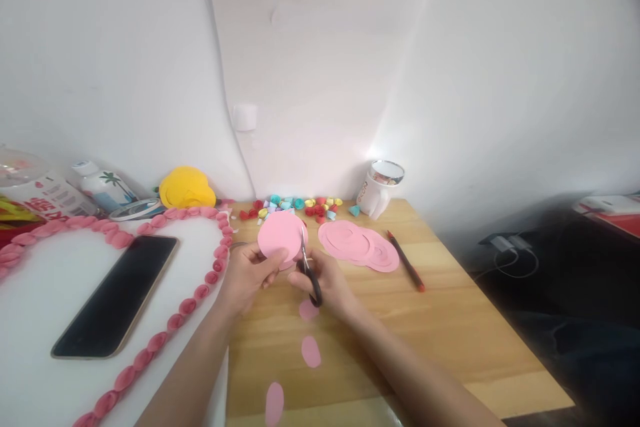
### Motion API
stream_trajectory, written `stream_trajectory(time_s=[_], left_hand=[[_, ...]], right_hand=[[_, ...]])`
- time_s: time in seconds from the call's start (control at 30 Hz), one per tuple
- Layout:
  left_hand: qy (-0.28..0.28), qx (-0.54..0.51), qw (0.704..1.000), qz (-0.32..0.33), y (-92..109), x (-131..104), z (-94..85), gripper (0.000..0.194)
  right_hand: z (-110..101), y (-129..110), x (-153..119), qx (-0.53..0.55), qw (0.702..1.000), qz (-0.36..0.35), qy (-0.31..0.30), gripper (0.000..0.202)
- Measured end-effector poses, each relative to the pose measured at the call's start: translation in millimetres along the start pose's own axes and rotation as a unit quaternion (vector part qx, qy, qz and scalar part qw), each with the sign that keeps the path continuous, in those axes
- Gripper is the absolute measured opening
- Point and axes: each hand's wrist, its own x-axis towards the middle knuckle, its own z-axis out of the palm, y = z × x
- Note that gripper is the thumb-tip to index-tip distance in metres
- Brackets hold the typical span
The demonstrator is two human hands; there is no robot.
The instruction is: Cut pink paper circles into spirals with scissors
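Note:
My left hand (254, 271) pinches a round pink paper disc (280, 235) by its lower edge, above the wooden table. Black-handled scissors (311, 280) are gripped in my right hand (327, 280), their blades pointing up at the disc's right edge. Whether the blades are cutting into the paper I cannot tell. Below my hands, small pink paper ovals (311, 351) lie scattered on the table. Several pink paper discs with spiral lines (345, 240) overlap to the right of my right hand, beside a dark pen with red ends (407, 263).
On the left, a white board (195, 353) bears a heart outline of pink paper roses (187, 307) and a phone (117, 297). Small coloured paper rolls (320, 207) line the wall. A white mug (377, 190), yellow paper (186, 188) and bottle (105, 185) stand behind.

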Motion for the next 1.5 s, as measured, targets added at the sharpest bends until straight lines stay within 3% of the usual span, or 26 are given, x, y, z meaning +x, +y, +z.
stream_trajectory(time_s=[0.13,0.23,0.57,1.07,1.5], left_hand=[[-0.012,-0.040,0.999,-0.025,0.2,-0.2,2.5,0.025],[0.002,-0.011,0.999,-0.032,1.8,-1.2,4.1,0.027],[0.008,0.034,0.999,-0.027,-1.9,-1.9,1.7,0.029],[0.011,0.014,1.000,-0.019,1.4,-1.6,2.0,0.033],[0.005,0.009,1.000,-0.023,0.3,0.2,2.8,0.028]], right_hand=[[2.2,3.4,-0.8,0.025,1.000,-0.003,-0.018,0.044],[3.4,2.8,-1.6,0.029,0.999,-0.006,-0.030,0.044],[1.6,0.7,-1.1,0.036,0.999,-0.014,-0.017,0.049],[1.7,-2.3,-2.0,0.008,1.000,0.018,-0.012,0.048],[1.3,2.2,-0.1,0.044,0.998,-0.033,-0.023,0.049]])
